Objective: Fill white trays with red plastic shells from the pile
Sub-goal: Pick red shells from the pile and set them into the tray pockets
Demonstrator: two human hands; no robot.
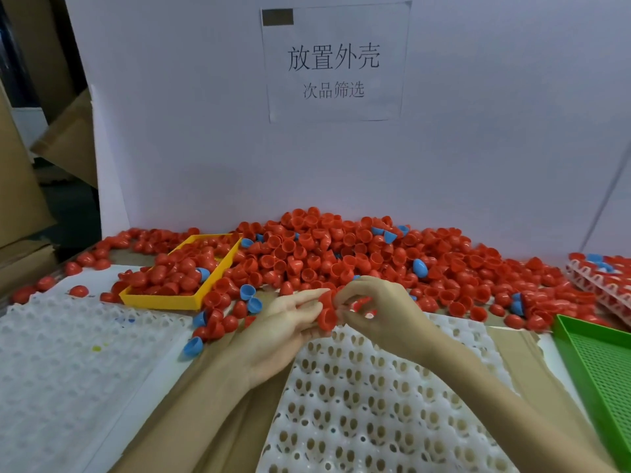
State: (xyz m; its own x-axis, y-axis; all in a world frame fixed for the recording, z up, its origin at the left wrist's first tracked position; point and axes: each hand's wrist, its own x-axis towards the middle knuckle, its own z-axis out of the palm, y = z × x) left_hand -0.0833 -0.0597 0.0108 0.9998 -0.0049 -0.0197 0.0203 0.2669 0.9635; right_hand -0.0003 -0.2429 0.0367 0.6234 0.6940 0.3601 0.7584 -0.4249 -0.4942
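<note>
A white wall has a sign that reads "放置外壳" and, smaller, "次品筛选". Below it lies a pile of red shells. A yellow tray sits left. Over a white tray, the left hand and right hand hold red shells with curled fingers.

Heaped small red plastic half-shells looked smooth and glossy, as did scattered blue plastic shells; white perforated moulded trays appeared matt, the yellow rectangular plastic bin smooth, the green plastic mesh tray finely gridded, over brown matt cardboard.
</note>
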